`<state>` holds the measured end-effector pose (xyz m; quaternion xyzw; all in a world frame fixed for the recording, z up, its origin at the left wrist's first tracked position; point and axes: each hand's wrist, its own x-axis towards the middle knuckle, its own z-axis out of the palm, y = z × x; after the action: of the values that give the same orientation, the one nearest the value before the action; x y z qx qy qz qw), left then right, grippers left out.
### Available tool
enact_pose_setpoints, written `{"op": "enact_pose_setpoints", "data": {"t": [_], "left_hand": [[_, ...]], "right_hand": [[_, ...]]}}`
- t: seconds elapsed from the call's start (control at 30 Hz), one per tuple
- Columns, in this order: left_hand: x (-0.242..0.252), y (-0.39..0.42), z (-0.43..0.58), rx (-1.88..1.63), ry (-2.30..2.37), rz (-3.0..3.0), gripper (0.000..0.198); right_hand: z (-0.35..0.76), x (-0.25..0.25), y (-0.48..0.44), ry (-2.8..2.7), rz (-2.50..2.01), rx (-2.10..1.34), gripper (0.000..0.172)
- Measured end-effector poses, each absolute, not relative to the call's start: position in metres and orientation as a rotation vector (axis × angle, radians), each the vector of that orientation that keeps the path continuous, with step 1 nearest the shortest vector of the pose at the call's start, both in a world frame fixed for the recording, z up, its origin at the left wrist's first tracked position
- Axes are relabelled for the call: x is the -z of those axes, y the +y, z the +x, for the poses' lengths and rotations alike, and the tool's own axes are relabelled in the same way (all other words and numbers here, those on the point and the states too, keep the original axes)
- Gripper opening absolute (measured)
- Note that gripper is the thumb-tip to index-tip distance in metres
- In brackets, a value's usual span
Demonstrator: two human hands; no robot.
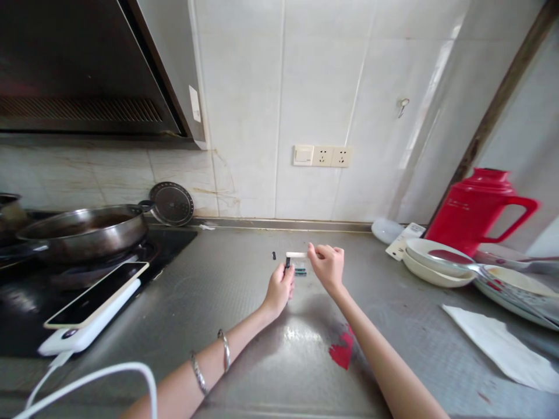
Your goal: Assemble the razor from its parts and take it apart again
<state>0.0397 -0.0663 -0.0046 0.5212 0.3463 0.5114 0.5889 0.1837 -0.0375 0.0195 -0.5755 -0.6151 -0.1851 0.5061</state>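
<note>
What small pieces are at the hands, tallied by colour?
Slim white bar, in right hand: 1
Small black bits, one in left hand, one on steel counter: 2
Dark teal piece, blurred, on counter: 1
Total: 4

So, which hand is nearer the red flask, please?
Right. The right hand, pinching a white strip, is left of the red flask; the left hand, holding a black piece, is farther left.

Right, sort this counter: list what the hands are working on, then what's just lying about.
In hand: left hand pinching a small dark piece; right hand holding a white strip; dark bits beside them.
Lying about: wok, phone, red jug, bowls, paper towel.
</note>
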Motion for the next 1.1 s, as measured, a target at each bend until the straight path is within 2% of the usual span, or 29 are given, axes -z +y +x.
{"op": "enact_pose_setpoints", "data": {"t": [0.2,0.5,0.63,0.77,0.97,1.1], "left_hand": [[0.004,-0.063,0.037,-1.23,0.766,1.254,0.032],[0.003,-0.069,0.036,-1.273,0.791,1.357,0.032],[-0.007,-0.067,0.031,-1.31,0.765,1.348,0.032],[-0.01,-0.061,0.026,-1.343,0.772,1.309,0.033],[-0.006,-0.054,0.024,-1.364,0.784,1.281,0.034],[-0.006,-0.052,0.024,-1.365,0.783,1.272,0.034]], "right_hand": [[0.203,-0.013,-0.032,-1.412,-1.452,0.446,0.045],[0.19,-0.013,-0.035,-1.404,-1.43,0.304,0.05],[0.218,-0.009,-0.025,-1.328,-1.632,0.07,0.053],[0.23,-0.01,-0.016,-1.479,-1.654,-0.278,0.06],[0.219,-0.012,-0.015,-1.549,-1.517,-0.404,0.042],[0.205,-0.011,-0.024,-1.607,-1.51,-0.43,0.044]]}}
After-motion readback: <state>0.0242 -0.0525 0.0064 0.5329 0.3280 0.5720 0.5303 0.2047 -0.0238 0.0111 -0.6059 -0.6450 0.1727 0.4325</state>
